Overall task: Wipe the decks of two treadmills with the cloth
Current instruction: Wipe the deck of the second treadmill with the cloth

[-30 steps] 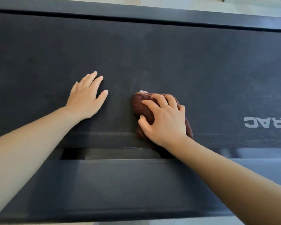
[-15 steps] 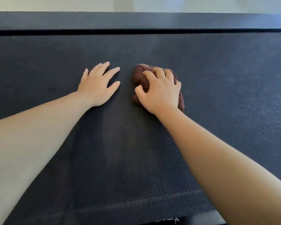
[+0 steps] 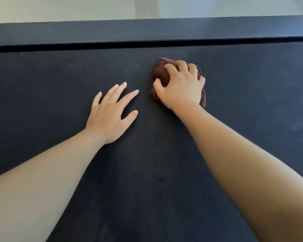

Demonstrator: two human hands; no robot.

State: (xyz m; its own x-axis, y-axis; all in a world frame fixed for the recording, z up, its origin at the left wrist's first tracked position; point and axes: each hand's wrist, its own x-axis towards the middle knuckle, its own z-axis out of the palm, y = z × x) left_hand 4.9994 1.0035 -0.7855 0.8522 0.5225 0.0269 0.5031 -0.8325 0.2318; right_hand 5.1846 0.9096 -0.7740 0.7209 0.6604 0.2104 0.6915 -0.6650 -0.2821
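Note:
A dark treadmill belt fills most of the view. On it lies a bunched dark brown cloth, close to the far side rail. My right hand grips the cloth from above with curled fingers and presses it onto the belt. My left hand lies flat on the belt with its fingers spread, a little nearer to me and left of the cloth, not touching it. Most of the cloth is hidden under my right hand.
The treadmill's dark side rail runs across the far side, separated from the belt by a narrow black gap. Pale floor shows beyond the rail. A small dark speck sits on the belt between my forearms.
My right hand has pushed the cloth across the belt from the near edge toward the far rail. My left hand stays flat on the belt, and the near rail has left the view.

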